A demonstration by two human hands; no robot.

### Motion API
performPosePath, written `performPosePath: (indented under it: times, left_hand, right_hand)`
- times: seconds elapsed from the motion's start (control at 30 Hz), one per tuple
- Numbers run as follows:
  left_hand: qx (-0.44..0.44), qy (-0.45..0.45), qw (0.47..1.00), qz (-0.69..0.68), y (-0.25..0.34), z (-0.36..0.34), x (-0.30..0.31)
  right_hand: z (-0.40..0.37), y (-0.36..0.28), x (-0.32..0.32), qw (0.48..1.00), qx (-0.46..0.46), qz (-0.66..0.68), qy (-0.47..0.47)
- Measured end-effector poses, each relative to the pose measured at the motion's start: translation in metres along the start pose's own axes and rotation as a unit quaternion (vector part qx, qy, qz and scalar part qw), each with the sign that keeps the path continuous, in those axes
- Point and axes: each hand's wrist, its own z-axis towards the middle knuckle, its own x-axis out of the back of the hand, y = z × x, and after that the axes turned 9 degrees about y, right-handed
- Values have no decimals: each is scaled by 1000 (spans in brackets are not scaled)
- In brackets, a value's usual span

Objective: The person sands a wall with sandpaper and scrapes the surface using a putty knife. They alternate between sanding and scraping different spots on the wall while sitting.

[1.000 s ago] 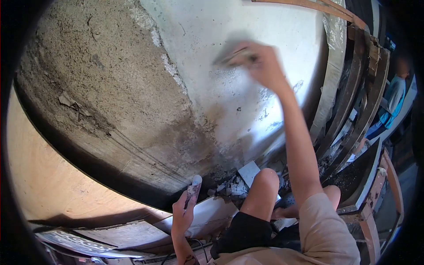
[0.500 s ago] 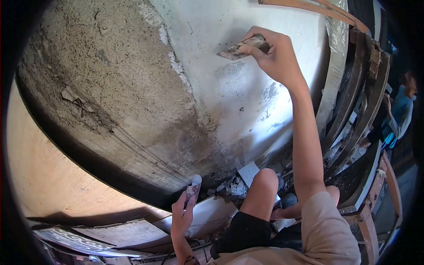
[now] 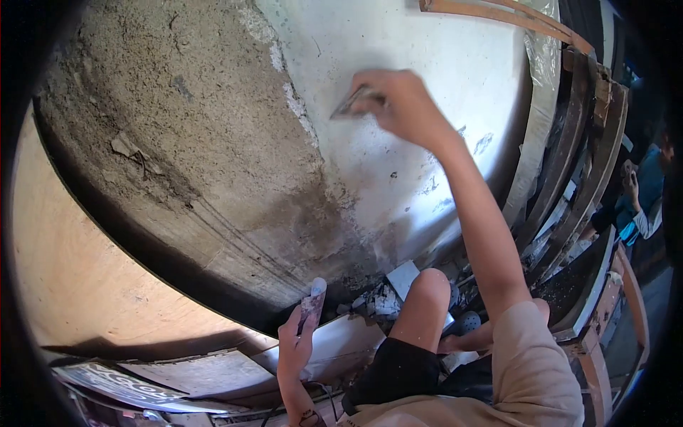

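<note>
My right hand (image 3: 402, 107) grips a flat, stained scraper (image 3: 348, 104), its edge against or very close to the white-coated part of the wall (image 3: 420, 43). Motion blurs the hand and the scraper. Low in the view, my left hand (image 3: 294, 345) is closed around a narrow, stained putty knife (image 3: 311, 307) with pale paste on its upper end. That knife points up towards the base of the wall. Left of a ragged seam, the wall surface is rough bare concrete (image 3: 192, 107).
A plywood sheet (image 3: 85, 263) leans at the left. White rubble (image 3: 384, 302) lies at the wall's foot, by my knee. Curved-looking timber boards (image 3: 573, 149) and plastic sheeting (image 3: 537, 85) stand at the right. Another person (image 3: 644, 192) is at the far right edge.
My right hand has moved left and down across the white wall with the scraper, which is now seen more edge-on. My left hand has barely moved. The other person's hand is raised higher.
</note>
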Motion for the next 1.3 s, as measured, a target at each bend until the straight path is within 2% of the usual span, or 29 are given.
performPosePath:
  times: [0.03,0.07,0.13,0.17,0.23,0.27,0.33,0.4,0.47,0.53,0.6,0.67,0.73,0.8,0.87,0.93,1.0,1.03,1.07,1.13,1.17,1.2,1.27,1.3]
  left_hand:
    - [-2,2,1000,-1,0,0,2]
    - [3,1,1000,8,0,-1,5]
    - [13,2,1000,16,-1,-3,7]
    - [24,0,1000,19,-2,-2,8]
    - [29,-4,999,20,-3,1,8]
    - [13,-3,1000,9,-5,1,7]
    - [-3,-1,1000,-3,-7,1,6]
    - [14,-1,1000,-8,-9,-1,6]
    - [38,-14,999,10,-5,-4,9]
    - [53,-26,998,23,-4,-1,8]
    - [-8,7,1000,4,-6,-1,5]
    - [1,2,1000,3,-6,1,4]
    - [11,-9,1000,10,-4,-2,7]
    - [-5,-3,1000,12,0,-1,5]
    - [-2,-6,1000,14,0,-1,5]
    - [9,-7,1000,16,1,-3,3]
    - [24,-11,999,27,4,-3,4]
    - [20,-14,999,32,4,-4,6]
    - [8,-3,1000,23,3,-3,5]
    - [-2,9,1000,10,-1,-4,5]
    - [5,6,1000,16,-3,-5,8]
    - [13,4,1000,22,-5,-6,11]
    - [21,1,999,31,-7,-5,10]
    - [22,-6,999,39,-7,-4,11]
  right_hand:
    - [3,2,7,999,14,7,51]
    - [6,-5,20,998,-42,31,47]
    - [4,4,2,998,30,-22,56]
    - [-2,7,-3,998,27,-21,54]
    - [-7,2,-4,996,56,-67,-17]
    - [-7,2,3,996,57,-71,-16]
    - [-7,2,21,995,-23,3,93]
    - [-8,3,17,996,-35,0,82]
    - [-15,20,-4,993,63,-84,45]
    - [-15,15,12,994,52,-91,36]
    - [-13,7,30,995,-46,26,87]
    - [-11,6,18,994,-54,18,95]
    - [-15,14,-10,992,77,-71,69]
    - [-14,16,5,992,77,-88,54]
    - [-12,6,26,998,-34,-8,58]
    - [-14,8,18,996,-66,-3,64]
    - [-24,19,-27,997,83,-3,-3]
    - [-32,15,-31,995,23,-40,-90]
    - [-28,16,-25,995,25,-42,-83]
    - [-24,15,-9,999,-3,30,34]
    - [-20,13,8,996,-64,28,53]
    - [-17,1,21,993,-83,27,75]
    - [-24,13,-14,1000,-14,-21,5]
    - [-26,11,-11,997,12,-72,8]
